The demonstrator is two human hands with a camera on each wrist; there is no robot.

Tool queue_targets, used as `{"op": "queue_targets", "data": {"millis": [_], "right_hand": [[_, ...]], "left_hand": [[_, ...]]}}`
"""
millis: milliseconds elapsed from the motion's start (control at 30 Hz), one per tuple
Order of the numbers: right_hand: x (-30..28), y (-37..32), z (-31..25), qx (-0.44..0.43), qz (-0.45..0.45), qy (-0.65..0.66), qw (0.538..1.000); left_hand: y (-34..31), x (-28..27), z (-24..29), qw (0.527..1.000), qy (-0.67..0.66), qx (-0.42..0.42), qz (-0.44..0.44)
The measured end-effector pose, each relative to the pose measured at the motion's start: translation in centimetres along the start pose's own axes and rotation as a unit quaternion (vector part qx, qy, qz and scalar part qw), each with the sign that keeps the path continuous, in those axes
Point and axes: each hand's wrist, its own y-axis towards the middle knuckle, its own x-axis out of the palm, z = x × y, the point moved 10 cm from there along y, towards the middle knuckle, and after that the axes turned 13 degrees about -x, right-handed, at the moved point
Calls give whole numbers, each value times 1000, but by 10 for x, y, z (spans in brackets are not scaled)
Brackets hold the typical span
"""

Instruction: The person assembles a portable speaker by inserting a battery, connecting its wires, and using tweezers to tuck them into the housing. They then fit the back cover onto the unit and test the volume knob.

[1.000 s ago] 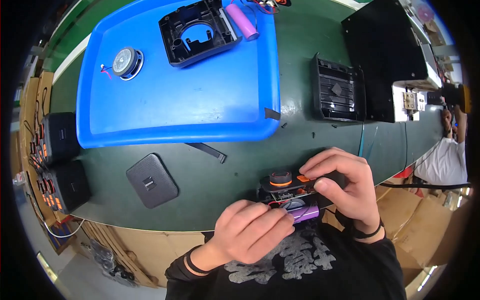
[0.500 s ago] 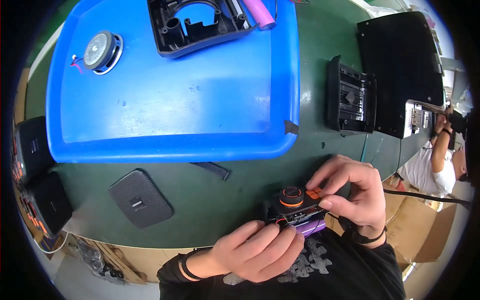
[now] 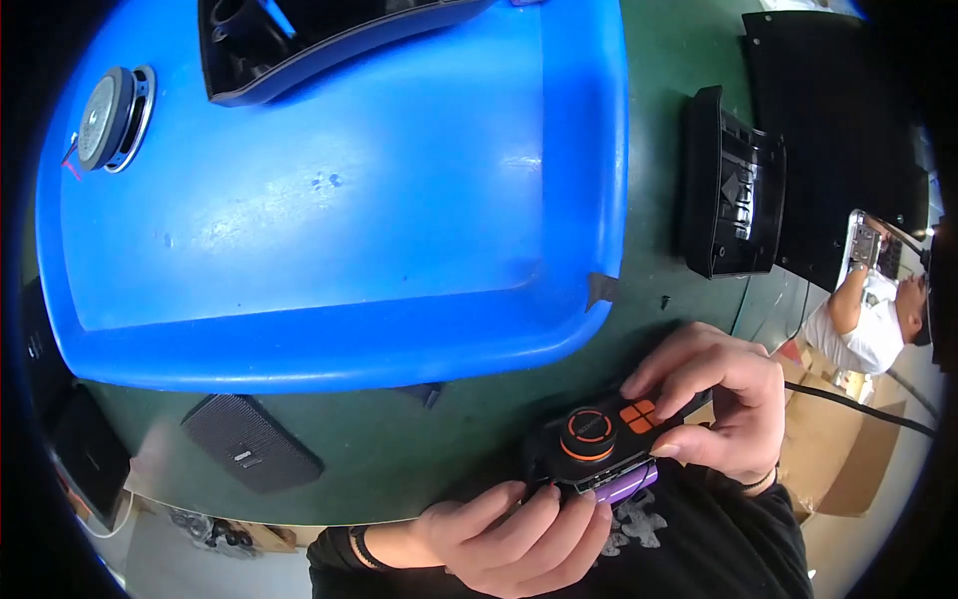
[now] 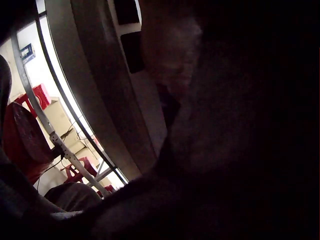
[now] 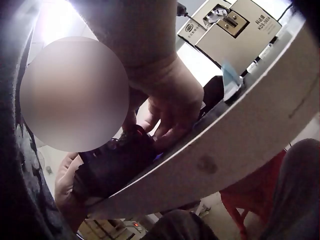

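Observation:
A partly assembled black portable speaker [image 3: 554, 439] is at the table's front edge, with an orange-ringed knob [image 3: 588, 435] and orange buttons [image 3: 639, 415] on its top panel. A purple battery cell [image 3: 627, 483] shows along its near side. My right hand [image 3: 723, 399] holds the panel's right end between bent fingers and thumb, beside the buttons. My left hand [image 3: 524, 539] grips the near left edge, fingertips by the battery and a red wire. In the right wrist view the speaker's dark body [image 5: 117, 165] lies between both hands. Mostly darkness fills the left wrist view.
A blue tray [image 3: 349, 354] holds a round speaker driver [image 3: 108, 118] and a black housing [image 3: 329, 50]. A grille cover [image 3: 249, 442] lies left, finished-looking speakers [image 3: 90, 449] beyond it. At right are a black shell [image 3: 733, 190], a black machine [image 3: 843, 140] and another person [image 3: 863, 319].
The head view has shifted closer, so tray and grille appear further left. The speaker's top panel has tilted to face the camera more; both hands keep their hold.

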Motion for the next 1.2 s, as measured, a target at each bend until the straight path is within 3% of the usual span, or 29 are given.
{"op": "queue_targets", "data": {"millis": [67,133,267,333,400,433,500,533,733,800,900,1000,1133,1200], "right_hand": [[-2,-3,5,29,23,16,999],[-4,-4,10,58,46,31,997],[-8,-13,15,53,77,31,995],[-20,-19,10,1,110,15,994],[-32,-25,6,-13,123,-20,992],[-33,-26,3,-10,88,-80,993],[-34,-29,0,-10,57,-137,989],[-22,-22,-1,7,34,-137,990],[-6,-27,7,24,7,-132,991],[-7,-30,13,46,19,-90,995],[-7,-33,13,47,14,-91,995],[-9,-32,9,15,26,-74,997],[-7,-32,9,45,4,-37,998],[-6,-28,5,29,-5,-56,998]], "left_hand": [[2,1,-2,1000,-11,-5,0],[3,-7,-7,998,-10,-24,52],[13,-7,-15,996,-72,-53,-7],[12,-9,-18,993,-93,-69,-5],[29,-5,-29,977,-127,-161,-56],[32,-6,-27,977,-127,-160,-60],[39,-8,-47,951,-103,-290,-26],[38,-15,-59,928,-53,-360,-77],[52,0,-52,934,6,-324,-149],[49,1,-58,908,-3,-386,-164],[54,2,-61,894,-33,-412,-172],[54,2,-63,889,-62,-418,-178],[56,-3,-62,897,-40,-403,-178],[46,2,-67,868,-88,-446,-200]]}}
